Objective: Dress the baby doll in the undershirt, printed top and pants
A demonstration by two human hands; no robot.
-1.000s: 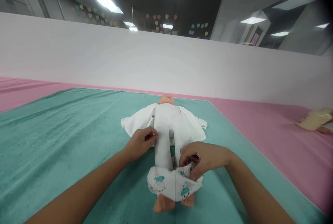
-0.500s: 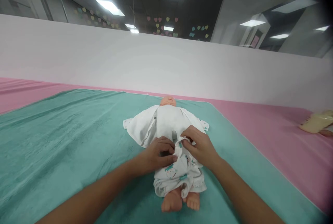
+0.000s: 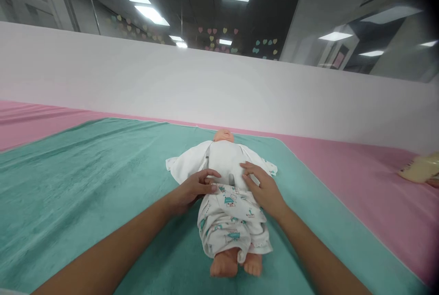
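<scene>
A baby doll lies on its back, its head (image 3: 224, 136) far from me and its bare feet (image 3: 224, 264) towards me. White printed pants (image 3: 236, 212) cover its legs, with the waistband across the lower belly. Its white top (image 3: 224, 158) is spread out wide at both sides. At the waistband's left end is my left hand (image 3: 194, 189), thumb touching the edge and fingers apart above it. My right hand (image 3: 264, 187) rests by the waistband's right end, thumb and fingers parted over the white belly, holding nothing.
A teal cloth (image 3: 103, 185) lies under the doll, over a pink sheet (image 3: 360, 180). Behind stands a low white wall (image 3: 171, 80) with dark glass above. A pale yellow object (image 3: 416, 169), partly out of view, lies at far right.
The pants' waistband, bunched up and pinched by my right hand before, now lies flat across the belly. My right hand has let go, and my left hand has shifted left and loosened.
</scene>
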